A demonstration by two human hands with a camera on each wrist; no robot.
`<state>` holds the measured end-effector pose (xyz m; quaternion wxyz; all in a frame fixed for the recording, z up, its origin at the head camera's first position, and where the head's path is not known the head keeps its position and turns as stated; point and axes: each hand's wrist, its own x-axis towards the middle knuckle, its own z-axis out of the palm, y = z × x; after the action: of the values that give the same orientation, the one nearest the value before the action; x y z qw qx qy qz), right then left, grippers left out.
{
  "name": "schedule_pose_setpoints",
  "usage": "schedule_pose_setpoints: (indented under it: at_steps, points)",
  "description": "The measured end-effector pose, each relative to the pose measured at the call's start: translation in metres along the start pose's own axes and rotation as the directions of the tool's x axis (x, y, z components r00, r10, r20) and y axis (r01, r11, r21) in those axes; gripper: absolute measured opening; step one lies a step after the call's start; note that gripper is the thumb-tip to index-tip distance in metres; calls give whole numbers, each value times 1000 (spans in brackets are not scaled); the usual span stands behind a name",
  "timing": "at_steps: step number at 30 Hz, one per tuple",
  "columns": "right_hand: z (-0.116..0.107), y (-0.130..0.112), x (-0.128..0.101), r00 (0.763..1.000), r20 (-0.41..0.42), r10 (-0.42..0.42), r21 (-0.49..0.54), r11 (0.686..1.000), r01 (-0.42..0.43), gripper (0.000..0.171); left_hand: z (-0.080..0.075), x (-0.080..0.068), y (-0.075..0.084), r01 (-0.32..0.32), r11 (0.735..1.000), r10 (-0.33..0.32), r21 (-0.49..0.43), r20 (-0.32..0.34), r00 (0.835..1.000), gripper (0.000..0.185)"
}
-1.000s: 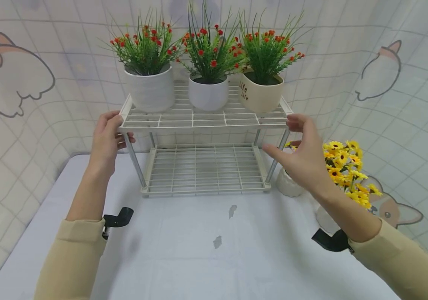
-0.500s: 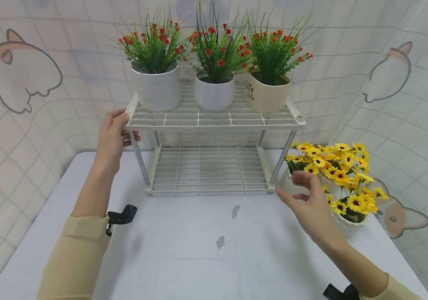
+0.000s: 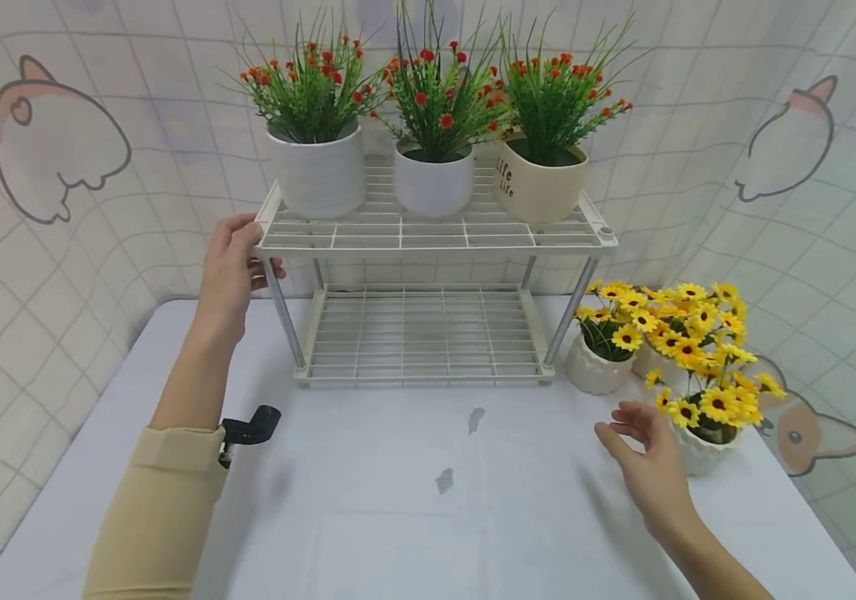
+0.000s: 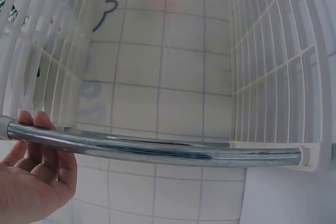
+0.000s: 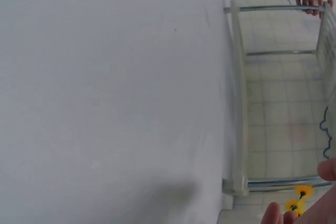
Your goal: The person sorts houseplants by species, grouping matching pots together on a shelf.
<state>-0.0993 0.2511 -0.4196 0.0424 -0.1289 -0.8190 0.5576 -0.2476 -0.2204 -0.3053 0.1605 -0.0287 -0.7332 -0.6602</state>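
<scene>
A white two-tier wire rack with metal posts stands at the back of the table. My left hand holds its upper left front corner; in the left wrist view the fingers curl round the metal post just under the top shelf. Three potted plants with red flowers line that shelf: a white pot at left, a smaller white pot in the middle, a cream pot lettered "Life". My right hand, holding nothing, hovers above the table with loosely bent fingers, left of a potted yellow-flowered plant.
Two more yellow-flowered plants stand right of the rack: one in a white pot, another behind, its pot partly hidden. A white cloth covers the table. Behind hangs a checked curtain with cartoon animals. The lower shelf bears nothing.
My right hand has left the rack's upper right corner and come down and toward me, beside the yellow flowers. The left hand keeps its hold; the view has shifted slightly.
</scene>
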Motion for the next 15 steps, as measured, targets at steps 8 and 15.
schedule_pose_setpoints:
  at_steps: [8,15]
  points:
    - [-10,22,-4,981,-114,154,22,988,-152,59,1,2,1,-5,1000,5,-7,2,1000,46]
    - [-29,54,1,903,-298,310,107,951,-291,61,0,2,1,8,1000,-8,-15,5,1000,45]
